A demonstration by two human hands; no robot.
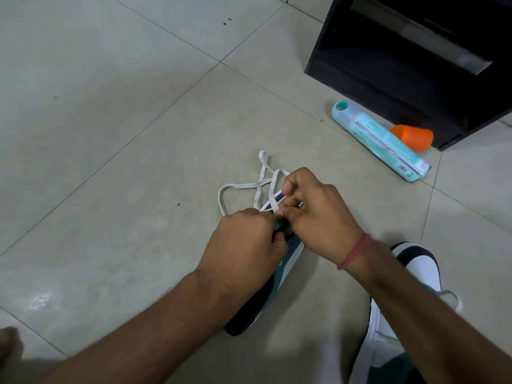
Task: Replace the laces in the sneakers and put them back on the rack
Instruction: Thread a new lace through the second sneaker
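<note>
Lacing a sneaker on the floor.
Both hands met over the sneaker [279,275], left hand [243,239] and right hand [315,214] each pinching the lace [241,186] to thread it; its mate [410,273] lay just right, rack [410,65] beyond.

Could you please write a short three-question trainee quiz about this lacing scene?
1. True or false: both hands work the white lace at the sneaker on the floor.
2. What lies beside the orange cap? A) teal spray can B) brush C) cloth
3. Which wrist wears the red band?

Key: 1 true, the left hand and right hand both pinch it; 2 A; 3 right.
</note>
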